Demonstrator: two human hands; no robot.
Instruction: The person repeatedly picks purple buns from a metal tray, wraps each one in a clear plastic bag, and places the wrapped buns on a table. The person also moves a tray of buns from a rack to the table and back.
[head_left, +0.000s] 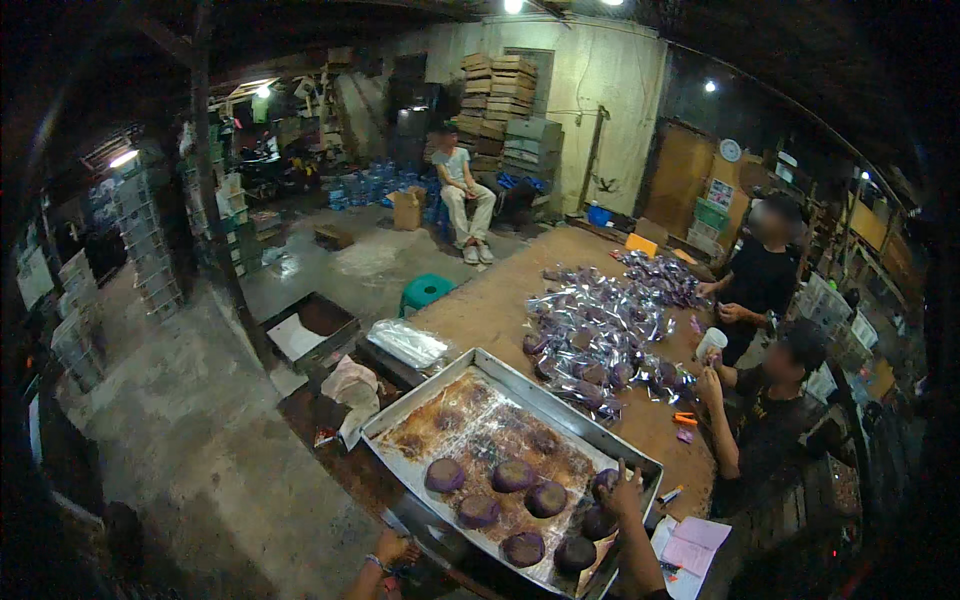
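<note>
A large metal baking tray (395,462) with a browned, stained bottom lies before me, holding several dark purple round buns (513,475). Over its right side, my right hand (626,495) grips one purple bun (604,484), partly covering it. Another bun (598,522) sits just below that hand. My left hand (394,549) is beside the tray's near left edge with its fingers curled in; whatever they may hold is hidden. Beyond the tray, a heap of clear-wrapped purple buns (590,330) covers part of the wooden table (480,290).
A stack of clear plastic bags (408,343) and a crumpled cloth (350,390) adjoin the tray's far left. An open notebook (692,550) lies right. Two people (765,285) work along the table's right side; another person (463,190) sits behind a green stool (427,293).
</note>
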